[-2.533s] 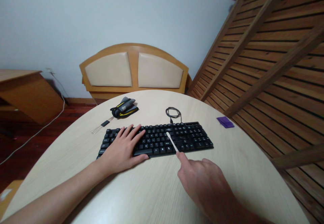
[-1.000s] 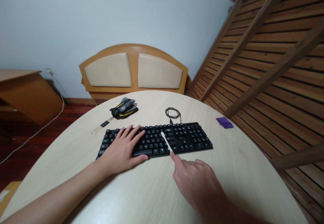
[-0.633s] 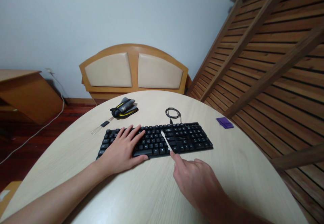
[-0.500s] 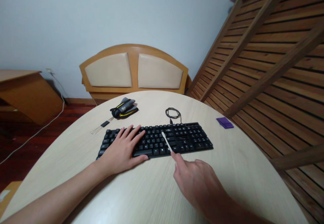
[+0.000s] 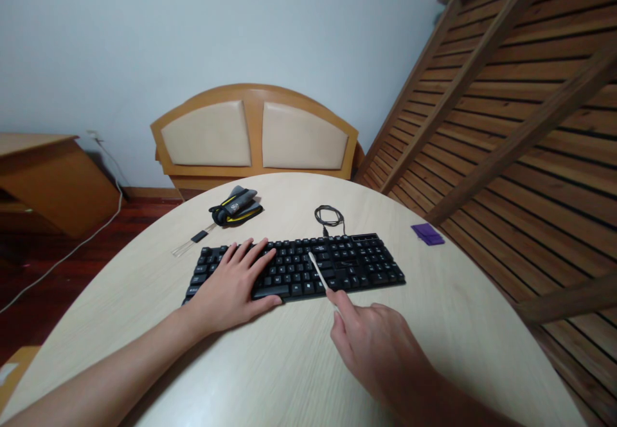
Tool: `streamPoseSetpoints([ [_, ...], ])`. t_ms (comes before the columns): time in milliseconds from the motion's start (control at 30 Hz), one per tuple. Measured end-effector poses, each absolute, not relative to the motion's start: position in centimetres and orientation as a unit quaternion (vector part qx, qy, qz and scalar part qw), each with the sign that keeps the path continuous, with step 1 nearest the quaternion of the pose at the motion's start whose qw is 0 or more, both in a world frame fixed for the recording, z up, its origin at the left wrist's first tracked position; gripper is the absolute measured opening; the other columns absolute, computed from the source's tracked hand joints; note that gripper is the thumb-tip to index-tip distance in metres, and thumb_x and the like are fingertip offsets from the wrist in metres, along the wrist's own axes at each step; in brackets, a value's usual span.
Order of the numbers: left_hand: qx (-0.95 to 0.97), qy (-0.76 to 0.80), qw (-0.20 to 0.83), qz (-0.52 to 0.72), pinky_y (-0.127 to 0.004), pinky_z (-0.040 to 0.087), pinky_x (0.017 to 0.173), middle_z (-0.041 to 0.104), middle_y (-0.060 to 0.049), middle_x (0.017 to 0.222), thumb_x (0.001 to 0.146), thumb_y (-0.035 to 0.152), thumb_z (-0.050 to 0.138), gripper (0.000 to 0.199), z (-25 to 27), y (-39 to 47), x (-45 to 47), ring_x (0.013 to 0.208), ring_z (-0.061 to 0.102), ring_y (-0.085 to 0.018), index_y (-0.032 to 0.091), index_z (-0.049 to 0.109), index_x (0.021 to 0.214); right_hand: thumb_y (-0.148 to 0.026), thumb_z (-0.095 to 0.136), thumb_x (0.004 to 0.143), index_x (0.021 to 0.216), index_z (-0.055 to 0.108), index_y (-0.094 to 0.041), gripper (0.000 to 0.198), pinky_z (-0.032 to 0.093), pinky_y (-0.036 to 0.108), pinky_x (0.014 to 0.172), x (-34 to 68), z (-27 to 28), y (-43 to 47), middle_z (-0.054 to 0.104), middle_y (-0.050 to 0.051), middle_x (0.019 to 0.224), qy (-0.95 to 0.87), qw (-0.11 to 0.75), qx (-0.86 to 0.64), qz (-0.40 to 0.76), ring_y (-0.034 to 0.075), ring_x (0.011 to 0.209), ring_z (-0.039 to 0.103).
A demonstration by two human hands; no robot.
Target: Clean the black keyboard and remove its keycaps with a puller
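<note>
A black keyboard (image 5: 357, 266) lies across the middle of the round table. Over its left half, my left hand (image 5: 236, 285) rests flat with fingers spread, covering part of the keys. My right hand (image 5: 371, 337) is closed around a slim white toothbrush (image 5: 319, 270) at the keyboard's front edge. The brush's pale head points away from me over the keys right of centre; I cannot tell whether it touches them. Part of the handle is hidden inside my hand.
Behind the keyboard is its coiled cable (image 5: 330, 216). A grey and yellow folded bundle (image 5: 237, 206) and thin sticks with a black band (image 5: 198, 236) lie at the back left. A purple cloth (image 5: 427, 234) is near the right edge. Wooden slats (image 5: 520, 150) lean at the right.
The toothbrush head has shifted very slightly to the right over the keys, with my right hand's grip barely altered. My left hand stays in place on the keyboard.
</note>
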State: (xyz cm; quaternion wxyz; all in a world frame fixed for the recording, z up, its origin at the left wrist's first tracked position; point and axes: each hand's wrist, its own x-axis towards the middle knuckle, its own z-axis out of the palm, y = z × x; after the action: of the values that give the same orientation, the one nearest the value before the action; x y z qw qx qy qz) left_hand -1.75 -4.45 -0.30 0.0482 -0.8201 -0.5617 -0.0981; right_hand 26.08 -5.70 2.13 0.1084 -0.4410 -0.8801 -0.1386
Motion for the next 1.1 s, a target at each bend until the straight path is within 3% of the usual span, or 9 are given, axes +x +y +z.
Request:
streamPoseSetpoints([
  [400,-0.820,-0.560,0.048,-0.108,-0.065,0.029,0.118,0.035,-0.015,0.162,0.088,0.077,0.049,0.087,-0.5,-4.4,-1.8,0.146,0.034,-0.044,0.019,0.044,0.153,-0.004,0.057,0.078,0.114,0.071,-0.017,0.041,0.034,0.028,0.053,26.6,1.5,-5.7,0.071,-0.001,0.060,-0.890,0.098,-0.417,-0.152,0.012,0.048,0.060],
  [733,-0.821,-0.558,0.057,-0.109,-0.064,0.029,0.118,0.036,-0.015,0.162,0.088,0.077,0.049,0.086,-0.6,-4.4,-1.8,0.146,0.035,-0.043,0.019,0.045,0.152,-0.013,0.060,0.079,0.104,0.073,-0.018,0.029,0.029,0.032,0.048,26.0,1.5,-5.8,0.067,-0.002,0.052,-0.872,0.138,-0.437,-0.173,0.016,0.038,0.058],
  [1100,-0.820,-0.561,0.053,-0.103,-0.065,0.028,0.118,0.035,-0.015,0.162,0.088,0.077,0.050,0.087,-0.5,-4.3,-1.8,0.147,0.035,-0.044,0.019,0.045,0.152,-0.009,0.055,0.070,0.093,0.074,-0.018,0.031,0.026,0.035,0.051,26.6,1.9,-7.0,0.060,-0.004,0.044,-0.871,0.203,-0.413,-0.172,0.014,0.034,0.049],
])
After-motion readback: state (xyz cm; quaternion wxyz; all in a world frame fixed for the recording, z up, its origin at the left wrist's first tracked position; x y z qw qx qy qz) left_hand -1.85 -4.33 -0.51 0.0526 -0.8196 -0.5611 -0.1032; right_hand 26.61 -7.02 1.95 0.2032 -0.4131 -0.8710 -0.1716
